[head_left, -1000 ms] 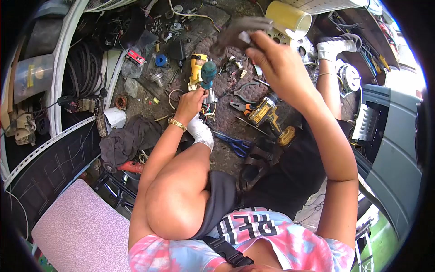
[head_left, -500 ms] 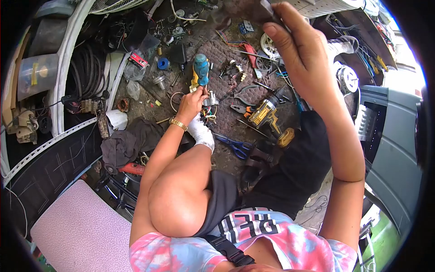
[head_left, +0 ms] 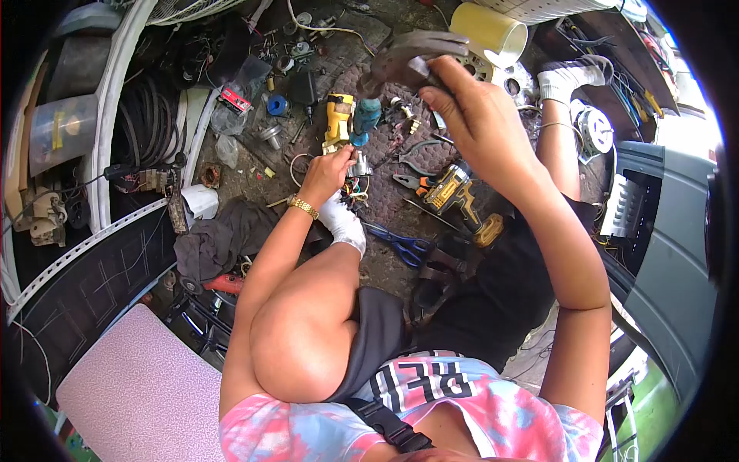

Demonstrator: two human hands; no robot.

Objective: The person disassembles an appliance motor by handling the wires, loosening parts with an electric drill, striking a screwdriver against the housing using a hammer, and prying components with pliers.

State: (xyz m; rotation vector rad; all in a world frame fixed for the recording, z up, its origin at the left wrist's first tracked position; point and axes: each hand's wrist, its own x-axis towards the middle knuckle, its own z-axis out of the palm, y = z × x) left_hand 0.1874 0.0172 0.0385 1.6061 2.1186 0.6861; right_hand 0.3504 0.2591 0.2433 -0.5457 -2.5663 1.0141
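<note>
My left hand [head_left: 327,175] pinches the shaft of a teal-handled screwdriver [head_left: 366,122], which stands over a small silver motor part [head_left: 359,165] with coloured wires, beside my white-socked foot [head_left: 341,222]. My right hand [head_left: 481,115] grips a claw hammer [head_left: 412,60]; its head is over the top end of the screwdriver handle, and whether they touch is unclear. A yellow tool body [head_left: 339,119] lies just behind the screwdriver.
Right of the motor part lie pliers [head_left: 409,182], a yellow-black cordless drill [head_left: 459,202] and blue-handled scissors [head_left: 400,243]. A yellow container [head_left: 489,32] is at the top. A dark cloth [head_left: 219,242] and a pink stool [head_left: 142,377] are on the left.
The hammer rose with my right hand, then came back down to the screwdriver's top. The screwdriver handle has tilted to the right. My left hand has kept its hold.
</note>
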